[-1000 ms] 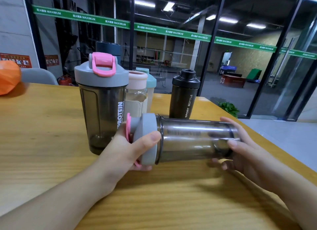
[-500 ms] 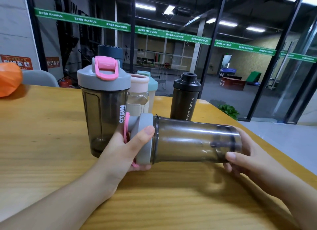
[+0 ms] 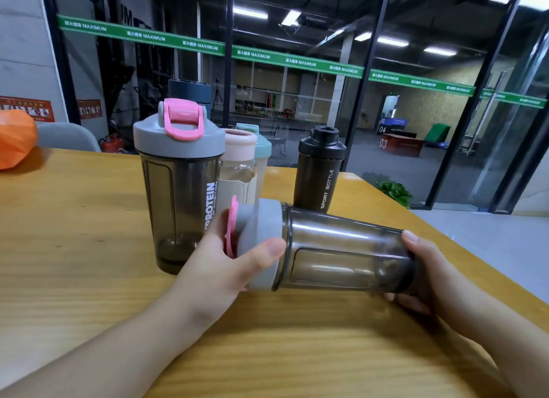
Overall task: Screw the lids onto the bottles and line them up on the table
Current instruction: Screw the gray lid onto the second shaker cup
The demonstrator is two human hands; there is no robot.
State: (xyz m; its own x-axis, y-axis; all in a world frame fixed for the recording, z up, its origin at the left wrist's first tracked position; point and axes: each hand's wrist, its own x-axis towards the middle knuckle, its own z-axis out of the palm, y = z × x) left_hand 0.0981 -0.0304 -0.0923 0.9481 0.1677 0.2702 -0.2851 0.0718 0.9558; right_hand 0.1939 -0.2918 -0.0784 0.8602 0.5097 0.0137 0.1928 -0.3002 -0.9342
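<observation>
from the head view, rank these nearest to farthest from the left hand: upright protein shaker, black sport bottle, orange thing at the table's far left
From the left hand:
1. Upright protein shaker, just behind it.
2. Black sport bottle, farther back, to the right.
3. Orange thing, far left edge.

wooden table (image 3: 74, 249) w/ light grain fills the lower view. orange rounded object (image 3: 15, 139) sits on its far left edge, partly cut off. grey chair back (image 3: 68, 136) just behind the table, next to the orange thing. red fire extinguisher (image 3: 113, 143) on the floor beyond the chair, near the wall. red signs (image 3: 26, 108) on the grey wall at left, text too small to read. green banner strip (image 3: 297, 62) reading "maximum" runs across the glass partition (image 3: 371, 115). potted green plant (image 3: 393, 191) by the table's far right corner. beyond the glass: ceiling lights (image 3: 249, 13), red box (image 3: 401, 143) marked 03, green bin (image 3: 436, 133).
</observation>
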